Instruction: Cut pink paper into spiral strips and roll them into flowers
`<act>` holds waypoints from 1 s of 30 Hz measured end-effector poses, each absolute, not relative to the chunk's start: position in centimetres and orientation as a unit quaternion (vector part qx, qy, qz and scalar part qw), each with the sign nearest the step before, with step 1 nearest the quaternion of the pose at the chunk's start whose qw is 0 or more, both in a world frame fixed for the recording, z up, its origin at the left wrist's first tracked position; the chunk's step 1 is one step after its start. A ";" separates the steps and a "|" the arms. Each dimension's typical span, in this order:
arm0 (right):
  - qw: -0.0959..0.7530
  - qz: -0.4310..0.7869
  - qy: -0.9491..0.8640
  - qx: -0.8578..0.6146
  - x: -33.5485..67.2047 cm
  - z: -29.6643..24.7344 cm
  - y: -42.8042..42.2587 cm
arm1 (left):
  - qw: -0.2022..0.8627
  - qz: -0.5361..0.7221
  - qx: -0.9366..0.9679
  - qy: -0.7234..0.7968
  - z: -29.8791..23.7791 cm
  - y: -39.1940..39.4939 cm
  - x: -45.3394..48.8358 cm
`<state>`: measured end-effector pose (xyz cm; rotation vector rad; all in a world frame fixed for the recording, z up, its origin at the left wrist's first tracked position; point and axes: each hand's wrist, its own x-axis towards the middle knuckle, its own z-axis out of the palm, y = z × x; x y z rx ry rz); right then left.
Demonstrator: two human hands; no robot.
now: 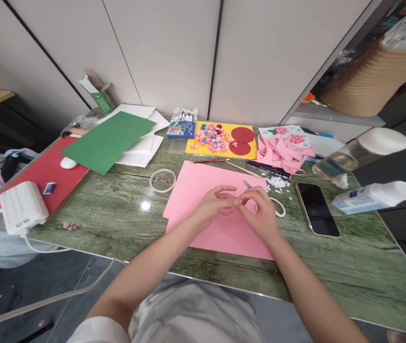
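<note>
My left hand (pixel 212 206) and my right hand (pixel 262 212) meet fingertip to fingertip above pink paper sheets (pixel 220 240). Both are closed in a pinch on a thin, curled pink paper strip (pixel 226 210), which the fingers partly cover. Scissors with a white handle (pixel 280 207) lie beneath my right hand, their middle hidden by it. Beyond the hands, a yellow sheet (pixel 192 146) bears a heap of small pink, blue and red paper balls (pixel 212 138) and two dark red discs (pixel 242 135). Cut pink paper strips (pixel 286 155) are piled to its right.
A phone (pixel 317 209), a clear bottle (pixel 345 157) and a white bottle (pixel 374 196) stand or lie at right. Tape roll (pixel 163 181), green sheet (pixel 110 140), red sheet (pixel 60 178) and white power bank (pixel 23 207) are leftward. White scraps (pixel 277 183) lie near pens.
</note>
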<state>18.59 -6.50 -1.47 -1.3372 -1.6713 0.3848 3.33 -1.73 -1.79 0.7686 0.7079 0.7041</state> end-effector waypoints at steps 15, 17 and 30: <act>0.475 0.163 -0.664 -0.554 18.7 -2.3 -6.2 | 0.781 0.309 0.399 0.369 -1.6 -1.7 3.2; 0.486 0.163 -0.652 -0.559 18.8 -2.4 -6.1 | 0.777 0.303 0.406 0.374 -1.5 -1.7 3.2; 0.503 0.192 -0.643 -0.545 18.9 -2.5 -5.9 | 0.800 0.297 0.407 0.325 -1.4 -2.0 3.5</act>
